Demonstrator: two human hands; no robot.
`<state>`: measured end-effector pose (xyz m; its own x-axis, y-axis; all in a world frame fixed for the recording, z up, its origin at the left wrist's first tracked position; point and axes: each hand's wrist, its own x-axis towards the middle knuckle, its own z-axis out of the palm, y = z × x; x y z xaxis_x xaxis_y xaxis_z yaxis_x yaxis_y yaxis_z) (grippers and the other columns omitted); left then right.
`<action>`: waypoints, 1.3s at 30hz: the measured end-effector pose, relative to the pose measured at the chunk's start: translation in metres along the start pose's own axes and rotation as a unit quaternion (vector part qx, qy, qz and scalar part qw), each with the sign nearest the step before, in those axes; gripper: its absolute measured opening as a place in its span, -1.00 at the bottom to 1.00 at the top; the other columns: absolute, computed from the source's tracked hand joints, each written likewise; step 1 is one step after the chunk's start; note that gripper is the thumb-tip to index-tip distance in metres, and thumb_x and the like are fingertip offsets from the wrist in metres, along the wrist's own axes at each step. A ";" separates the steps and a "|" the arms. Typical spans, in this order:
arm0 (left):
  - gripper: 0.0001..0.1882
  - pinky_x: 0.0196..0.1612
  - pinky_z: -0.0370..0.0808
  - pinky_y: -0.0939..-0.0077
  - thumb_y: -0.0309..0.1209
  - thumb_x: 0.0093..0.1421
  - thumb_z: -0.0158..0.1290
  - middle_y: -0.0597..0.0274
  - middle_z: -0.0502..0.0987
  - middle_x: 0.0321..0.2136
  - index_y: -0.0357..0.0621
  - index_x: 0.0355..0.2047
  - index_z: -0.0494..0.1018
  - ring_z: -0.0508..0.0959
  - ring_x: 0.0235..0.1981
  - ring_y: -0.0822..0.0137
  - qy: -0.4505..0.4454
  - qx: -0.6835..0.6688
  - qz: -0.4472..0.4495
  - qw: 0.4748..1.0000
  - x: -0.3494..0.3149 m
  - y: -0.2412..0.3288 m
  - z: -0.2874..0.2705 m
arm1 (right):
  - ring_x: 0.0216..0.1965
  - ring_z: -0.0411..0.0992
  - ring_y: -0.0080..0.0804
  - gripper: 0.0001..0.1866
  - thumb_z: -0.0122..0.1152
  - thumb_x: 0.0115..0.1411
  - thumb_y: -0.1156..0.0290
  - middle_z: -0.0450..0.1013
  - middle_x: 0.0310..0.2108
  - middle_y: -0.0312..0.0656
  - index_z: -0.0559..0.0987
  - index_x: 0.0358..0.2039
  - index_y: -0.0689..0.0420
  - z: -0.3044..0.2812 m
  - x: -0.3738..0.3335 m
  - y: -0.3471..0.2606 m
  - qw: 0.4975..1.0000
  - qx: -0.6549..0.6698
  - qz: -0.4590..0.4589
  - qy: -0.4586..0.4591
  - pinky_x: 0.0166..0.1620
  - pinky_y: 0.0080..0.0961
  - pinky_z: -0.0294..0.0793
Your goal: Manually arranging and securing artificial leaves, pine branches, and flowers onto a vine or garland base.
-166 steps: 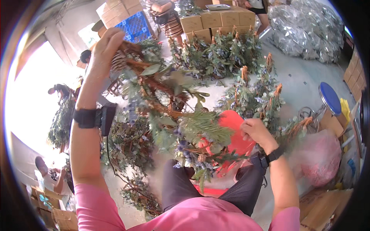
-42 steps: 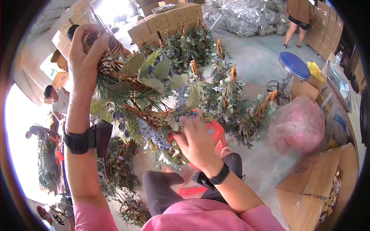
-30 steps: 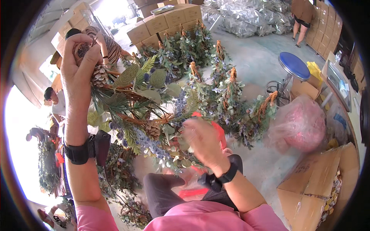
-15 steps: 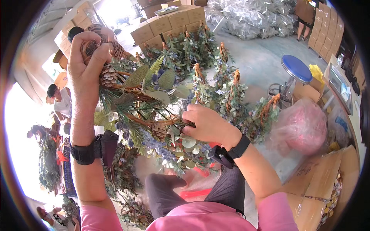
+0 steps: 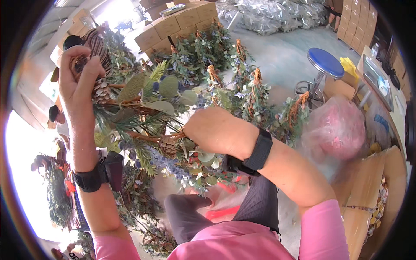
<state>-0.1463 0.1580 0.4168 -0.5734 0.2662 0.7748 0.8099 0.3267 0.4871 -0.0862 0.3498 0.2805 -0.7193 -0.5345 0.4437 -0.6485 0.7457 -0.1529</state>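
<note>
A wreath [image 5: 151, 110] of brown twigs, eucalyptus leaves, pine needles and blue berries hangs in front of me. At its upper left end my left hand [image 5: 80, 76] is closed, thumb and fingers curled around a brown pine-cone-like piece. Just below that grip sits a pale pine cone [image 5: 102, 92]. Another pine cone [image 5: 168, 147] is on the lower twigs. My right hand [image 5: 212, 128] is at the wreath's right side, back toward me, closed in a rounded shape. Its fingers are tucked out of sight, so what they hold is hidden.
Several bundled greenery pieces [image 5: 255, 97] with brown twig tops stand on the floor beyond. A blue stool [image 5: 326, 63], a pink plastic-wrapped bundle [image 5: 336, 130] and an open carton [image 5: 359, 190] are to the right. Stacked boxes [image 5: 173, 28] stand behind. Another person [image 5: 60, 119] is at left.
My right hand has turned so its back faces me, hiding the fingers, and shifted slightly left. The left hand and wreath have shifted left in view; the left hand keeps its grip.
</note>
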 end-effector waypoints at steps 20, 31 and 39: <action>-0.84 0.05 0.19 0.09 -0.47 0.14 -0.22 0.14 0.29 -0.49 -0.27 -0.28 0.17 0.29 -0.42 0.34 0.039 -0.059 0.065 0.995 -0.080 -0.005 -0.111 | -0.34 0.37 -0.21 -0.85 -0.02 -0.01 0.38 0.40 -0.45 -0.15 0.45 -0.47 0.18 0.092 -0.081 0.006 0.902 0.263 0.201 0.275 -0.20 -0.34 0.30; -0.87 0.03 0.23 0.15 -0.46 0.14 -0.20 0.15 0.30 -0.52 -0.28 -0.34 0.17 0.29 -0.45 0.37 0.119 0.003 0.033 0.992 -0.096 0.013 -0.098 | -0.48 0.35 -0.25 -0.86 -0.02 -0.15 0.50 0.32 -0.56 -0.20 0.38 -0.48 0.14 0.135 -0.071 -0.063 0.982 0.102 0.122 0.103 -0.47 -0.36 0.27; -0.72 0.03 0.18 0.13 -0.39 0.07 -0.07 0.12 0.34 -0.53 -0.20 -0.22 0.19 0.36 -0.38 0.24 0.091 -0.004 0.015 0.996 -0.099 -0.012 -0.123 | -0.38 0.36 -0.11 -0.84 -0.17 0.06 0.44 0.36 -0.50 -0.09 0.39 -0.41 0.19 0.113 -0.079 -0.036 0.936 0.286 0.205 -0.005 -0.32 -0.31 0.36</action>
<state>-0.0838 0.0160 0.3840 -0.5181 0.1056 0.8488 0.8271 0.3147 0.4657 -0.0343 0.3200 0.1516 -0.9376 -0.2558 0.2356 -0.3420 0.5557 -0.7578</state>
